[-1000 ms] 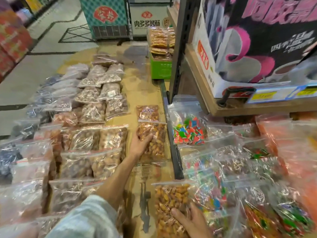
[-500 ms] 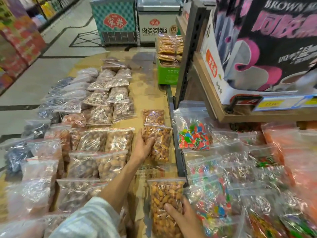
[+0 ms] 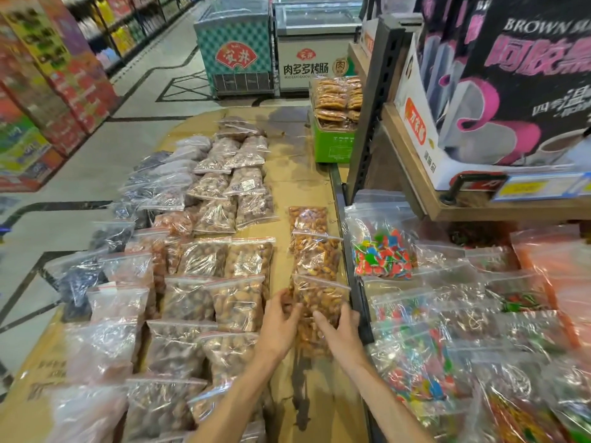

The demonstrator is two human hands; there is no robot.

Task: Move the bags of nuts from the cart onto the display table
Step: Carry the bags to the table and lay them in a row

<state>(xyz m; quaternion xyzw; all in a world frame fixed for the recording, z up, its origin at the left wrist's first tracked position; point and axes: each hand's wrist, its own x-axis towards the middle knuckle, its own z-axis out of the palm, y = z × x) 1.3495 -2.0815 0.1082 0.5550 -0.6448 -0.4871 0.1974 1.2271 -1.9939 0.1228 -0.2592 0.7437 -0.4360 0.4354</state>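
Note:
A clear zip bag of orange-brown nuts (image 3: 319, 298) lies on the cardboard-covered display table (image 3: 297, 180), nearest in a short column of like bags (image 3: 315, 254). My left hand (image 3: 279, 324) holds its left edge with curled fingers. My right hand (image 3: 339, 327) grips its right lower side, fingers over the plastic. Rows of other nut bags (image 3: 220, 263) fill the table to the left. No cart shows in this view.
Bags of coloured candy (image 3: 380, 254) crowd the bin at the right, behind a dark metal rail (image 3: 343, 238). Above them a wooden shelf (image 3: 425, 199) carries boxed goods. A green crate of snacks (image 3: 335, 135) and freezers (image 3: 236, 49) stand beyond the table.
My right hand carried the nut bag from the lower edge up onto the table below the column. My left hand left the earlier bag and came back to hold this one.

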